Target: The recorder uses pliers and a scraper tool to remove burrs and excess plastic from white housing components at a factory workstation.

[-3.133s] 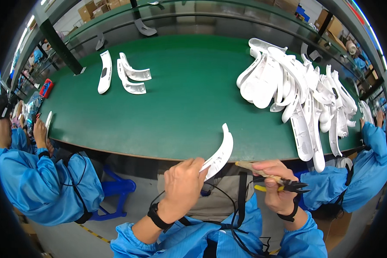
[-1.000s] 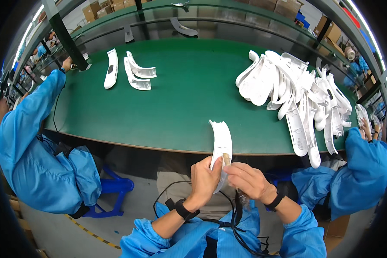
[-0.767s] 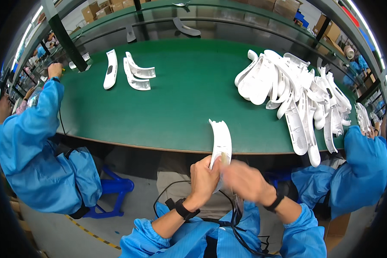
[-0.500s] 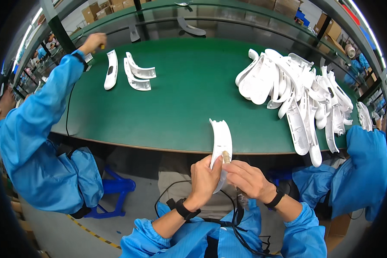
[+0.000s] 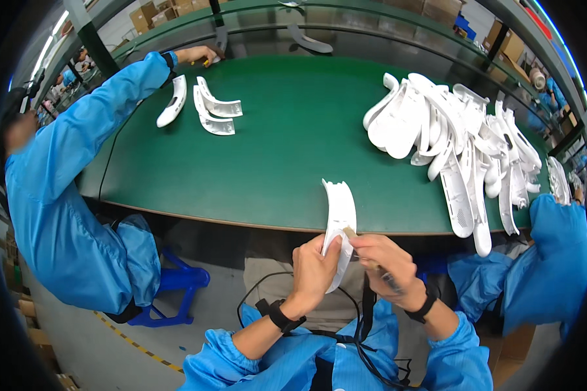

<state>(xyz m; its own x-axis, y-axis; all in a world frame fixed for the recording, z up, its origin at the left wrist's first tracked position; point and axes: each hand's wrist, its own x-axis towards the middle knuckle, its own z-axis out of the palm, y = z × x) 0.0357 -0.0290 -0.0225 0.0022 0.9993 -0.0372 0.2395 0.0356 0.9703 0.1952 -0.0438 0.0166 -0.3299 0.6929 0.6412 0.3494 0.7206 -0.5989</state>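
My left hand [image 5: 314, 268] is closed on the side of a curved white plastic shell [image 5: 340, 205], its thumb on the shell's inner face. The shell's upper end reaches over the table edge, and its lower end hangs between my hands. My right hand [image 5: 390, 266] is closed around a slim, brush-like tool [image 5: 350, 232] with a tan tip and a darker, shiny handle. That tip rests at the inner face of the shell, close to my left thumb. My fingers hide part of the tool.
A heap of white shells [image 5: 398, 124] covers the right of the green table [image 5: 280, 143]. Several more shells [image 5: 216, 125] lie at the far left. One co-worker's arm [image 5: 104, 104] reaches across the left; another person [image 5: 541, 254] sits at right. A cable [image 5: 357, 345] crosses my lap.
My right hand has turned, and its tool's handle has swung up and to the right. The left co-worker's hand has moved right along the far table edge.
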